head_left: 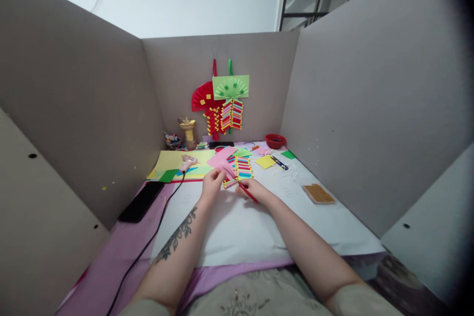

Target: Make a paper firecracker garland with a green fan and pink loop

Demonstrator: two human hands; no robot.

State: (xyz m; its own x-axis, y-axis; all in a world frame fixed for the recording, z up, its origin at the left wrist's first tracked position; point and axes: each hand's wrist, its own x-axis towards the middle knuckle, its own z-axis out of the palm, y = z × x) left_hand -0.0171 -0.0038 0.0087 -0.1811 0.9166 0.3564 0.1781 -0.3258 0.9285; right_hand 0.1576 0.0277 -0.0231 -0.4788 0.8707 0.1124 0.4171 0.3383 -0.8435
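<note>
Pink paper (222, 157) is pinched between the thumb and fingers of my left hand (213, 183), with a narrow pink strip beside my fingertips. My right hand (252, 190) closes around a slim red tool (249, 192); its thin tip points at the pink strip, and its exact kind is hard to make out. Just beyond both hands lies a row of colourful rolled paper tubes (243, 167) with yellow ends. The lower part of that row is partly covered by the pink paper and my right hand.
A pink glue gun (188, 162) with a black cord rests on yellow sheets at left, near a black phone (141, 201). To the right are a yellow paper (265, 161), a dark-handled cutter (279, 162), a red bowl (275, 141) and a brown-filled box (319, 193). Paper ornaments (232, 87) hang behind.
</note>
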